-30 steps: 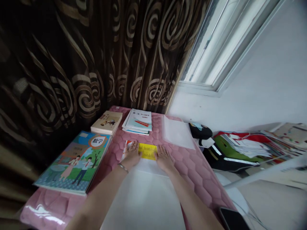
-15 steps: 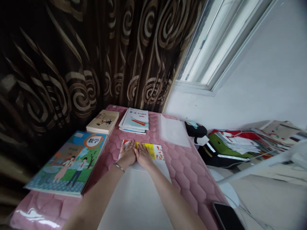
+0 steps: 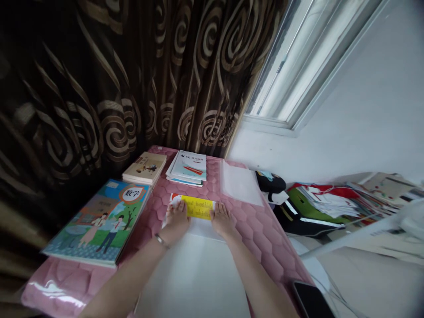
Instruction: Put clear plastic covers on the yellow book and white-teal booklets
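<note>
Both hands press on a printed cover with a yellow panel (image 3: 200,208) and a bit of red and white pattern at its upper left. A large white sheet (image 3: 195,269) lies below it, running toward me between my forearms; how the two are joined I cannot tell. My left hand (image 3: 177,221), with a bracelet at the wrist, lies flat on the cover's left side, fingers stretched forward. On the right end my right hand (image 3: 222,219) rests flat, fingers extended. Neither hand grips anything.
A blue-green textbook stack (image 3: 99,225) is at left, with beige books (image 3: 145,168) behind it. White booklets (image 3: 187,167) and translucent sheets (image 3: 241,183) lie farther back on the pink quilted tabletop (image 3: 265,247). A phone (image 3: 311,300) sits front right.
My hands have slid apart along the cover, left hand slightly left and right hand to the right. More of the yellow panel now shows between them. The view has shifted slightly.
</note>
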`<control>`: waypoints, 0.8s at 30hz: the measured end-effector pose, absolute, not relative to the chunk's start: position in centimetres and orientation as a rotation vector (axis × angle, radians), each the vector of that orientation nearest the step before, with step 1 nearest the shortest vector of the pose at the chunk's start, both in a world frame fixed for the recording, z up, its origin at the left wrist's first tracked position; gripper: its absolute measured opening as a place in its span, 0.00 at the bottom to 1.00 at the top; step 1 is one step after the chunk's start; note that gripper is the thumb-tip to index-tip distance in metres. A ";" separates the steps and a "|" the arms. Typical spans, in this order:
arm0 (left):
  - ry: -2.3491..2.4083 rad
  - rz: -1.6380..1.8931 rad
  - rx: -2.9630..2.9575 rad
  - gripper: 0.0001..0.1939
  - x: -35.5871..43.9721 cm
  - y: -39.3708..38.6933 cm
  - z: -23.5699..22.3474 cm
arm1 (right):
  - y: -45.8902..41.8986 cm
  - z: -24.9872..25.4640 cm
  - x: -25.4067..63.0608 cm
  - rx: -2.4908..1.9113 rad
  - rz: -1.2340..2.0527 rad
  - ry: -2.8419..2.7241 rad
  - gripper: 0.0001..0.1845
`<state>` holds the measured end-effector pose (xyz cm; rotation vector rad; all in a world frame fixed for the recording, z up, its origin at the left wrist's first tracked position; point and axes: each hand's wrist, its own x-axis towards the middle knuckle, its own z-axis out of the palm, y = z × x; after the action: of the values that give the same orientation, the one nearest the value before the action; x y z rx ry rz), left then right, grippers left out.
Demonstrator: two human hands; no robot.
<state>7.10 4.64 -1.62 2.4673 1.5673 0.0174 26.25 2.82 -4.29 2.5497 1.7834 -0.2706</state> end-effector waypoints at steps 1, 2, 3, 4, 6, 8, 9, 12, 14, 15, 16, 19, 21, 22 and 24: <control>1.545 0.017 2.478 0.30 6.7 3.5 -1.6 | 2.8 -4.3 26.1 2.546 -0.261 1.779 0.35; 1.499 0.021 2.497 0.30 6.3 2.3 -1.7 | 2.8 -4.2 26.0 2.538 -0.248 1.774 0.35; 1.468 0.038 2.513 0.29 5.9 1.2 -1.7 | 2.8 -4.1 26.0 2.528 -0.232 1.766 0.35; 1.440 0.073 2.529 0.29 5.5 0.3 -1.7 | 2.7 -3.9 25.9 2.512 -0.217 1.756 0.35; 1.413 0.131 2.541 0.30 4.9 -1.0 -1.5 | 2.6 -3.3 25.8 2.480 -0.191 1.733 0.34; 1.409 0.150 2.532 0.30 4.5 -1.5 -1.1 | 2.5 -2.4 25.2 2.451 -0.160 1.731 0.33; 1.412 0.152 2.522 0.30 4.4 -1.6 -1.0 | 2.4 -2.0 24.7 2.437 -0.129 1.766 0.32; 1.405 0.167 2.487 0.30 4.4 -1.4 -0.7 | 2.7 -1.0 21.9 2.415 -0.033 1.995 0.27; 1.385 0.181 2.478 0.30 4.4 -1.3 -0.7 | 3.3 -0.9 19.4 2.431 -0.054 2.155 0.25; 1.378 0.181 2.481 0.30 4.4 -1.3 -0.8 | 3.7 -1.0 18.2 2.448 -0.100 2.207 0.24; 1.376 0.178 2.488 0.30 4.4 -1.3 -0.8 | 4.3 -1.1 17.0 2.467 -0.157 2.239 0.24; 1.391 0.155 2.492 0.29 4.4 -1.2 -1.1 | 6.0 -1.6 14.5 2.522 -0.299 2.250 0.26; 1.404 0.144 2.471 0.29 4.5 -1.2 -1.2 | 7.2 -1.8 13.8 2.545 -0.330 2.229 0.28; 1.404 0.140 2.457 0.29 4.6 -1.2 -1.2 | 7.7 -1.9 13.7 2.554 -0.326 2.217 0.29; 1.395 0.135 2.434 0.30 4.6 -1.1 -1.2 | 8.8 -1.9 13.7 2.571 -0.301 2.186 0.28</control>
<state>4.63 -1.11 -1.23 2.4335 1.3947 0.1351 13.71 8.76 -1.88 2.5712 2.1863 -0.3014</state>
